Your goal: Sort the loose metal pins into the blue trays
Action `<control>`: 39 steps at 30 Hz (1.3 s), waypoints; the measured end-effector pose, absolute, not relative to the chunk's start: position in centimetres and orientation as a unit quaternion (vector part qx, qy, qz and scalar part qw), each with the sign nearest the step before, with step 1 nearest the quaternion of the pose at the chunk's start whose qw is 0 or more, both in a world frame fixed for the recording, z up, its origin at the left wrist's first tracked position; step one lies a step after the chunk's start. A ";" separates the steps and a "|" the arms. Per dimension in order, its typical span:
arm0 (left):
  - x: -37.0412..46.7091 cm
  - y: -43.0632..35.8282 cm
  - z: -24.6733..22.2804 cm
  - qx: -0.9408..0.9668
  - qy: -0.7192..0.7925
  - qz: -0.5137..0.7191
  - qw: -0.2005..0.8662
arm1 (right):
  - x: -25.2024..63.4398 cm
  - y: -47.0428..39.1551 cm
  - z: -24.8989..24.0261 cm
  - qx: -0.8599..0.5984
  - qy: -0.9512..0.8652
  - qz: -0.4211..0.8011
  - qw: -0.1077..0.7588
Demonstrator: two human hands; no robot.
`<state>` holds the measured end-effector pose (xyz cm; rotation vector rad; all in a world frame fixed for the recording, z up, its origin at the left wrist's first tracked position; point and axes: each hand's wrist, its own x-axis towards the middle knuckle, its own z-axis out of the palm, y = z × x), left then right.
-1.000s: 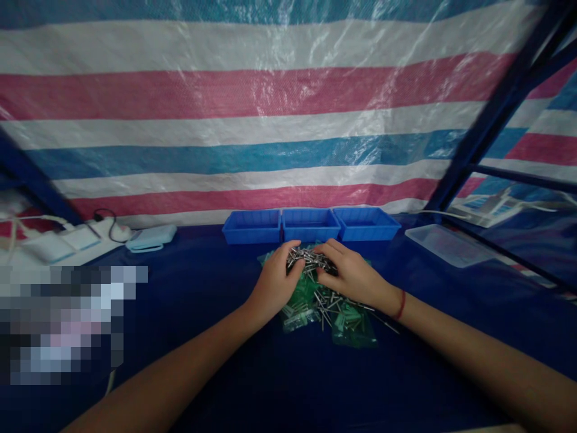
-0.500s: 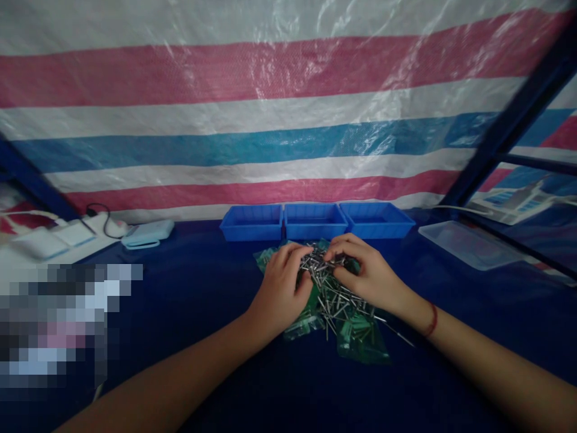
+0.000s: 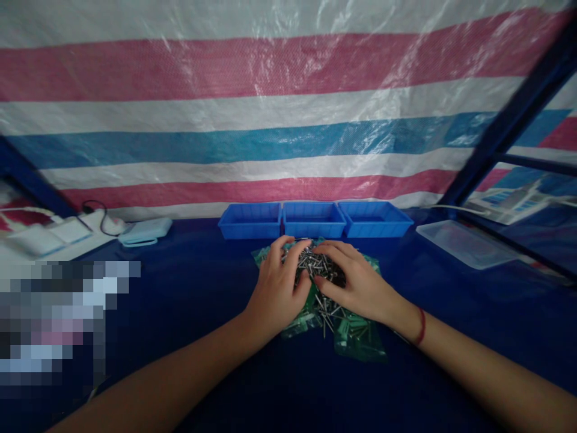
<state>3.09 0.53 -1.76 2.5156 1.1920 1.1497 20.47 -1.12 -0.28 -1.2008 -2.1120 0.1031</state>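
Observation:
A heap of thin silver metal pins (image 3: 321,263), like blind rivets or nails, lies on green-tinted clear plastic bags (image 3: 360,340) in the middle of the table. My left hand (image 3: 279,282) curves round the heap's left side, fingers on the pins and thumb apart from the forefinger. From the right, my right hand (image 3: 356,279) arches over the pins, its thumb and fingers spread with pins between them. Neither hand lifts anything that I can see. The fingertips are partly hidden among the pins.
Three blue bins, a left bin (image 3: 250,222), a middle bin (image 3: 314,221) and a right bin (image 3: 376,221), stand behind the heap. A clear plastic lid (image 3: 466,243) lies at right. At left are a light-blue case (image 3: 146,231) and a white power strip (image 3: 67,234). Striped sheeting (image 3: 270,144) hangs behind.
My right hand has moved left and lower over the heap, nearer my left hand. Its fingers have straightened and spread over the pins. My left hand has barely moved.

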 end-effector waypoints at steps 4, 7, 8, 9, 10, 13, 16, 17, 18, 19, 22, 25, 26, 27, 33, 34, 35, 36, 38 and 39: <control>3.1 0.4 -1.6 0.830 0.419 0.365 0.041 | 20.4 -1.1 -0.2 -0.459 -0.827 0.032 0.323; 3.1 0.4 -1.3 0.839 0.419 0.346 0.040 | 20.5 -1.1 -0.1 -0.461 -0.825 0.031 0.325; 3.1 0.4 -1.3 0.844 0.412 0.340 0.048 | 20.5 -1.1 0.0 -0.458 -0.826 0.033 0.327; 3.1 0.4 -1.2 0.851 0.400 0.336 0.057 | 20.5 -1.1 0.0 -0.453 -0.827 0.037 0.330; 3.1 0.4 -1.2 0.857 0.387 0.333 0.066 | 20.6 -1.1 0.1 -0.448 -0.828 0.041 0.335; 3.1 0.3 -1.3 0.873 0.360 0.319 0.080 | 20.6 -1.2 0.1 -0.439 -0.824 0.058 0.354; 3.1 0.3 -1.3 0.882 0.358 0.294 0.083 | 20.7 -1.1 0.0 -0.446 -0.803 0.071 0.389; 3.1 0.3 -1.4 0.884 0.358 0.289 0.083 | 20.7 -1.0 -0.1 -0.452 -0.792 0.074 0.404; 3.1 0.3 -1.4 0.885 0.358 0.287 0.083 | 20.7 -0.9 -0.2 -0.459 -0.779 0.076 0.420; 3.1 0.3 -1.4 0.884 0.359 0.287 0.083 | 20.8 -0.8 -0.3 -0.467 -0.765 0.078 0.436; 3.0 0.3 -1.5 0.883 0.360 0.291 0.080 | 20.8 -0.4 -0.5 -0.474 -0.728 0.100 0.485; 3.0 0.3 -1.5 0.881 0.361 0.295 0.079 | 20.8 -0.3 -0.5 -0.464 -0.718 0.120 0.505; 3.0 0.3 -1.5 0.880 0.361 0.297 0.080 | 20.8 -0.4 -0.5 -0.464 -0.719 0.123 0.503; 3.0 0.2 -1.5 0.879 0.361 0.300 0.080 | 20.8 -0.4 -0.4 -0.466 -0.721 0.124 0.498; 3.1 -0.1 -0.9 0.860 0.384 0.330 0.070 | 20.9 -0.8 0.1 -0.485 -0.764 0.042 0.423; 3.1 0.0 -0.8 0.856 0.387 0.335 0.073 | 21.0 -0.8 0.1 -0.489 -0.772 0.015 0.405; 3.0 0.3 -0.7 0.853 0.390 0.340 0.076 | 21.0 -0.9 0.2 -0.495 -0.777 -0.012 0.389; 2.8 0.7 -0.5 0.849 0.394 0.344 0.077 | 21.1 -0.9 0.2 -0.503 -0.778 -0.036 0.374; 2.0 1.8 -0.3 0.838 0.410 0.354 0.062 | 21.1 -1.0 0.2 -0.519 -0.773 -0.070 0.357; 1.5 2.5 -0.2 0.830 0.426 0.356 0.051 | 21.2 -1.0 0.3 -0.524 -0.770 -0.083 0.355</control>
